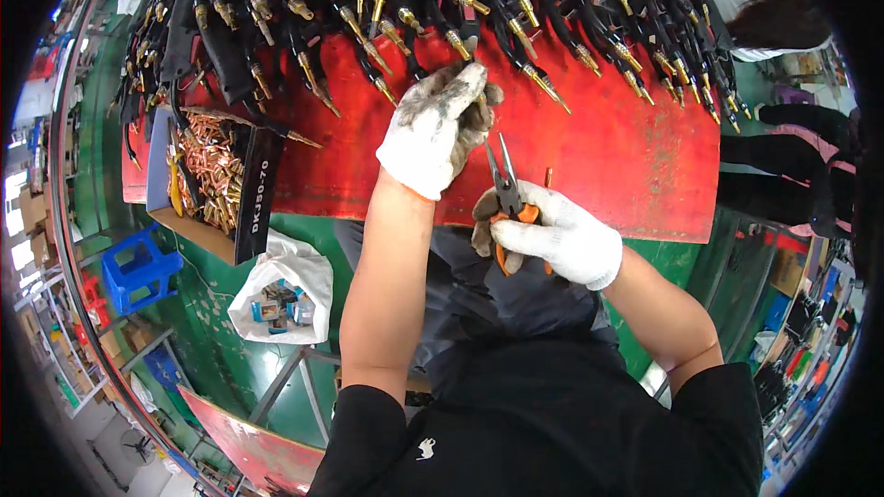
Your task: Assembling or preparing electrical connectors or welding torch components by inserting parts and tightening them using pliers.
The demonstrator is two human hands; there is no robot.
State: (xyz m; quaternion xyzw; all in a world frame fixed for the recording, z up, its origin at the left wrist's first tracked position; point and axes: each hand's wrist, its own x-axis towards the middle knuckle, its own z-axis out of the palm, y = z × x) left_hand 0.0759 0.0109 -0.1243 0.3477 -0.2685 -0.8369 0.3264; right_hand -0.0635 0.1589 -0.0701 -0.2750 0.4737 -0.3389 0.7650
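My left hand [433,133], in a white work glove with blackened fingers, is closed above the red tabletop [635,184]. A small brass-coloured part shows between its fingertips; the fingers hide most of it. Long-nose pliers [505,186] with orange and black handles are gripped in my gloved right hand [557,235] at the table's near edge. Their slim jaws are slightly parted and point up toward my left hand, apart from it. A small copper-coloured tip [549,177] lies just beyond my right hand. Black welding torches with brass ends [543,83] line the table's far side.
At the left, a cardboard box [250,193] holds many copper and brass pieces and a yellow-handled tool. Below it stands a white sack [313,281] with small packets inside. A blue stool [140,269] is on the green floor. Another person [764,0] is at the far right.
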